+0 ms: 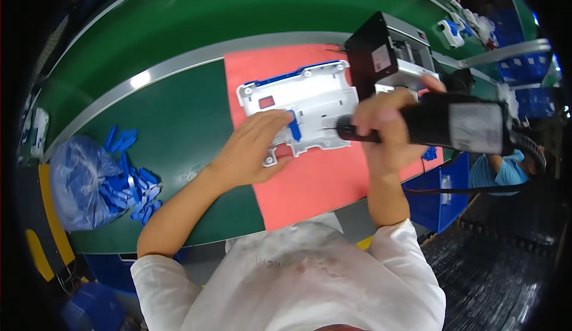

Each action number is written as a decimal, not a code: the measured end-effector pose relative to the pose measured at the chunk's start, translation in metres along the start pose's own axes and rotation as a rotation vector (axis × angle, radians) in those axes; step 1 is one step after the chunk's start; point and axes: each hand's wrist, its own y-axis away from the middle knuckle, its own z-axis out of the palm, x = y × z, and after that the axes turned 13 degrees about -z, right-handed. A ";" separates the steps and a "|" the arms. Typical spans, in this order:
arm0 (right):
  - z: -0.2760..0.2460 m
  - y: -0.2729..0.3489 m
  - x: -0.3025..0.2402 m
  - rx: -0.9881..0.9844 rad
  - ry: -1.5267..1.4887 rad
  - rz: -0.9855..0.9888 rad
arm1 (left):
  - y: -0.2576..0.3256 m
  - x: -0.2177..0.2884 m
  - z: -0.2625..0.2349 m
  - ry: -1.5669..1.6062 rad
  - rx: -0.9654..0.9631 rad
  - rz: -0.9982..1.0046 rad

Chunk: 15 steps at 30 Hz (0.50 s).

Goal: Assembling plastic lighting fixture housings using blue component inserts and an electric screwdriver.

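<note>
On green bench [179,122], pink mat [316,182] under housing [310,99]

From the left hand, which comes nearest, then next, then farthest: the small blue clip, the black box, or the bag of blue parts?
1. Small blue clip, at the left hand's fingertips on the white housing.
2. Black box, up to the right.
3. Bag of blue parts, far left.

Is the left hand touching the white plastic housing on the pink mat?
Touching. The head view shows the left hand lying on the white plastic housing, its fingers pressing a small blue clip against it, with no gap visible.
</note>
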 end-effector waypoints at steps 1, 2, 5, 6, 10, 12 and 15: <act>0.005 0.004 0.013 -0.127 0.071 -0.054 | 0.000 0.001 -0.001 0.045 -0.022 -0.031; 0.016 0.006 0.019 -0.126 0.021 -0.009 | 0.000 0.002 -0.001 0.039 0.018 0.006; 0.030 0.010 0.036 -0.153 0.008 0.002 | -0.001 0.000 -0.001 0.068 0.052 0.066; 0.035 0.009 0.036 -0.124 -0.015 0.002 | -0.002 -0.001 0.000 0.072 0.073 0.080; 0.042 0.011 0.040 -0.090 -0.054 0.019 | -0.001 -0.006 0.002 0.091 0.081 0.067; 0.043 0.013 0.042 -0.083 -0.066 0.033 | 0.000 -0.006 0.002 0.078 0.076 0.078; 0.041 0.015 0.046 -0.121 -0.020 -0.004 | 0.000 -0.007 0.001 0.064 0.081 0.086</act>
